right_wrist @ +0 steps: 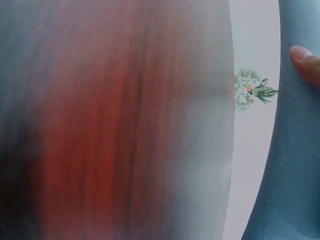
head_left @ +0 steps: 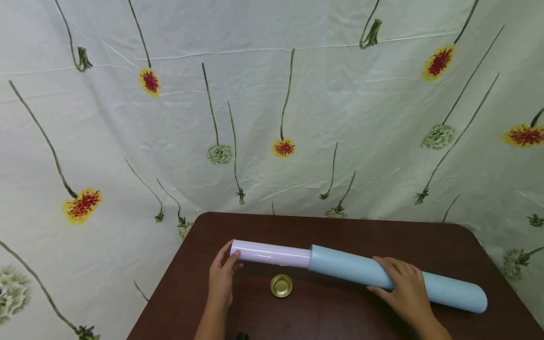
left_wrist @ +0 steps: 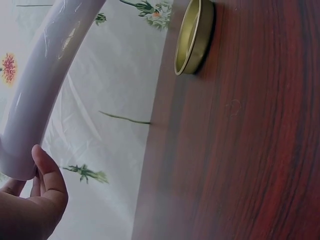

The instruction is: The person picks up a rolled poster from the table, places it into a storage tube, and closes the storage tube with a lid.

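Note:
A pale lilac, shiny roll runs into the open left end of a longer light blue tube. My left hand holds the roll's free end, thumb on the near side and fingers behind it. In the left wrist view the thumb lies along the roll's edge. Over the middle of the blue tube, my right hand grips it from above. The right wrist view shows only that thumb against the blue surface. Below the roll, a round gold lid lies on the table, hollow side up.
The dark reddish-brown table has rounded far corners. Behind it hangs a white cloth printed with flowers. A small black object shows at the bottom edge of the head view.

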Action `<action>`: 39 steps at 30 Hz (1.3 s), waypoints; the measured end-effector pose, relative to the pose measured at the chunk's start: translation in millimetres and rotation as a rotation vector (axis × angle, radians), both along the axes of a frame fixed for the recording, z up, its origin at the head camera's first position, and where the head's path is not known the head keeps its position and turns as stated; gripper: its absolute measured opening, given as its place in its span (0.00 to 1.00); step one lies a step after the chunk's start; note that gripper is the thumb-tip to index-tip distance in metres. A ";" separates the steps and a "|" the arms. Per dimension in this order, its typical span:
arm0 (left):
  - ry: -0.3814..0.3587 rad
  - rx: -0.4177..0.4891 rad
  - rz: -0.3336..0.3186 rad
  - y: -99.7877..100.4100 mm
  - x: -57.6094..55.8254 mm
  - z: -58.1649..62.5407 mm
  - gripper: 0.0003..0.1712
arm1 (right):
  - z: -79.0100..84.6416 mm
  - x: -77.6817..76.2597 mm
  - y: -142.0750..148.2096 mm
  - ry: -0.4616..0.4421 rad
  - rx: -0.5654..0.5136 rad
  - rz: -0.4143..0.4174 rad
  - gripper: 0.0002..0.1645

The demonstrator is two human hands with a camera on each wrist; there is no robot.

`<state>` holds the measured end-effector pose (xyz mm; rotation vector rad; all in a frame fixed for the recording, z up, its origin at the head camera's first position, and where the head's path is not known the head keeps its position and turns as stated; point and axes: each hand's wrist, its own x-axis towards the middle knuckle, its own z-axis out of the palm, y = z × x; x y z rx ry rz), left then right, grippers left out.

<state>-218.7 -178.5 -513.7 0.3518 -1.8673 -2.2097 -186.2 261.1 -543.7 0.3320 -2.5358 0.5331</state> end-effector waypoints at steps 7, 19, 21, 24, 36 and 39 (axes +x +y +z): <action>0.012 0.014 -0.012 4.5 1.3 2.4 0.29 | 0.6 0.9 -3.3 -0.002 0.001 -0.002 0.53; 0.019 0.018 -0.032 8.3 1.9 4.0 0.29 | -0.3 1.1 -5.0 0.010 -0.001 0.003 0.54; 0.021 0.020 -0.036 8.6 1.7 3.8 0.29 | -1.0 0.6 -5.7 0.011 -0.002 0.006 0.54; 0.025 0.019 -0.041 9.0 1.2 3.1 0.29 | -1.5 0.3 -6.4 0.014 -0.005 0.010 0.53; 0.009 0.019 -0.047 14.2 0.5 2.0 0.29 | -0.4 2.1 -6.5 0.012 -0.004 0.011 0.53; 0.016 0.021 -0.053 15.8 -0.1 0.9 0.28 | -0.8 2.3 -7.3 0.012 -0.005 0.014 0.53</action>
